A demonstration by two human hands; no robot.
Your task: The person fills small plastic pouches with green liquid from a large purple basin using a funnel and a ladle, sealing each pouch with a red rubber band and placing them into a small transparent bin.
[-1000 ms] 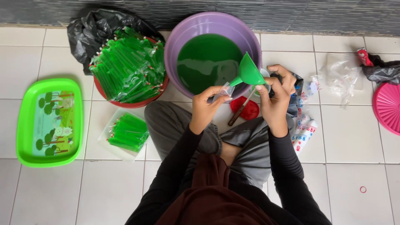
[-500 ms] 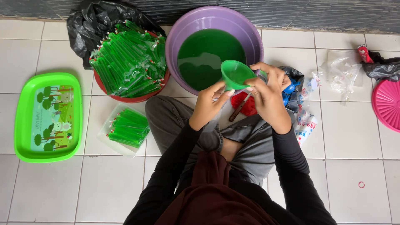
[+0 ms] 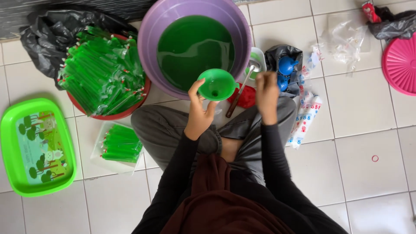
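From the head view, your left hand (image 3: 200, 113) pinches the green funnel (image 3: 216, 84) upright at the rim of the purple basin (image 3: 152, 39), while your right hand (image 3: 266, 95) is blurred, so I cannot tell its grip. If the funnel tips, it could drip on your lap. Printed white packets (image 3: 304, 121) lie right of your knee; green filled tubes (image 3: 102, 71) fill the red bowl on the left.

The purple basin (image 3: 151, 47) is cut off at twelve o'clock, the pink lid (image 3: 401, 65) at three o'clock. The right hand (image 3: 266, 93) is motion-blurred, so its grasp cannot be told.
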